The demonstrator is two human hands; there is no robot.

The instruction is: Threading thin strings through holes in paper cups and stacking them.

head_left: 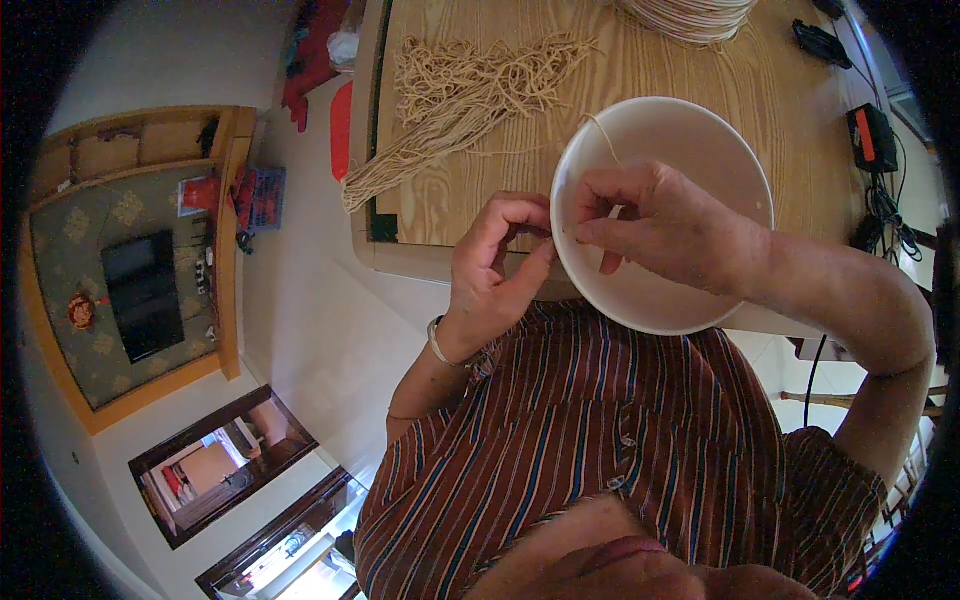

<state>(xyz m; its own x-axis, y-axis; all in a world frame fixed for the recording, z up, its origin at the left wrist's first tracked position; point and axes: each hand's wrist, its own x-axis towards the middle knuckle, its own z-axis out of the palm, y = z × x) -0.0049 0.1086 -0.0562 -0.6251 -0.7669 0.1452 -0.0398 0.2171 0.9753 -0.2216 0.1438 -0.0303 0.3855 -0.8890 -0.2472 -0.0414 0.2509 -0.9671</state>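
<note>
A round white plastic bucket is at the table's near edge, its opening facing me. My right hand reaches inside it, fingers curled and thumb drawn in against the left inner wall. Outside that same wall, my left hand has its thumb and fingertips bent together, touching or nearly touching the bucket. Whatever lies between the fingertips of either hand is too small or hidden to make out. A thin beige cord loops over the far-left rim and runs down inside, passing behind my right hand.
A loose bundle of beige cords lies on the wooden table at the far left. At the far edge sits a coil of similar cord. A black and orange box with black cables is at the right.
</note>
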